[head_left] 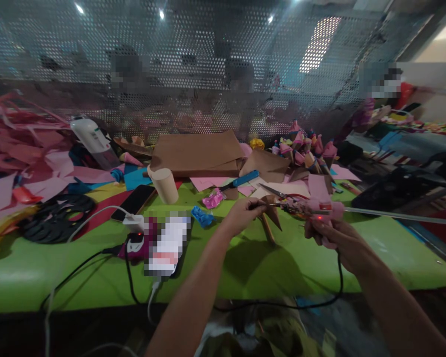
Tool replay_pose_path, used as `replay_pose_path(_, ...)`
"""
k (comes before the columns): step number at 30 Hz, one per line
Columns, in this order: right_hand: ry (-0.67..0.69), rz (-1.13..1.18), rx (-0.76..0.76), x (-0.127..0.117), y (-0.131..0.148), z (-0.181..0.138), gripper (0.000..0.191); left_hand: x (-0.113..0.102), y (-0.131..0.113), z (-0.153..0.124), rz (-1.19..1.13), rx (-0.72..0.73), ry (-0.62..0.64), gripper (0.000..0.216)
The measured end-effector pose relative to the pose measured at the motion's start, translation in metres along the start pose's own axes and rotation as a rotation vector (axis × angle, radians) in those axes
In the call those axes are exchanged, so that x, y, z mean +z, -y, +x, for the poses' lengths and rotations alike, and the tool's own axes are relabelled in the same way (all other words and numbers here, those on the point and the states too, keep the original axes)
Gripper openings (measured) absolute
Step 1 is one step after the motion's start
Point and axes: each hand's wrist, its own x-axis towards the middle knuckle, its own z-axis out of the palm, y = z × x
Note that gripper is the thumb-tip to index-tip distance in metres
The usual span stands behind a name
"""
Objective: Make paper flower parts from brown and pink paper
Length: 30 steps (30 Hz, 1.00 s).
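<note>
Pink glue gun point(336, 210), head view: held just above the desk point(290, 265), right of centre, nozzle pointing left. Right hand point(329, 233) wrapped around the grip; left hand point(245, 213) with fingers pinched together on a brown paper piece point(274, 214). Nozzle at the paper; cannot tell whether touching. Clear glue rod point(394, 215) extending rightward from the rear of the gun.

Surface and room: glossy green covering on the desk; perforated metal screen point(193, 64) behind, dotted with reflected lights. Along the back, a brown paper stack point(196, 151), and to its right a cluster of pink paper cones point(299, 148).

Edges and room for moving: green covering exposed between the forearms, down to the front edge. Black cord point(340, 282) dropping from the grip past that edge. Beyond the hands, scissors point(269, 190) and a blue cutter point(246, 177). Left of the left forearm, a lit phone point(169, 245) beside a purple power strip point(138, 248), with a white charger point(134, 223) plugged in.

Containers: white bottle point(92, 136) tilted at back left, contents impossible to identify; beige cylinder point(165, 186) leaning slightly, interior hidden.
</note>
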Motion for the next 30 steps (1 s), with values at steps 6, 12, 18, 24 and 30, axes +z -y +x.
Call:
replay_pose_path(6, -0.004, -0.016, -0.030, -0.002, 0.000, -0.002, 0.050, 0.000, 0.002, 0.000, -0.037, 0.003, -0.023, 0.023)
replay_pose_path(12, -0.006, 0.024, 0.000, 0.002, 0.002, 0.000, 0.052, 0.001, 0.002, 0.002, -0.020, -0.012, -0.014, 0.020)
replay_pose_path(18, -0.001, 0.016, 0.024, 0.005, 0.003, 0.000, 0.054, 0.000, -0.001, 0.000, 0.000, 0.002, -0.024, 0.020)
replay_pose_path(24, -0.022, 0.037, 0.006, 0.007, 0.008, -0.005, 0.054, 0.000, 0.000, 0.000, -0.012, 0.006, -0.031, 0.020)
replay_pose_path(30, -0.016, 0.032, 0.020, 0.008, 0.005, 0.000, 0.056, 0.000, 0.001, 0.001, -0.027, -0.003, -0.042, 0.022)
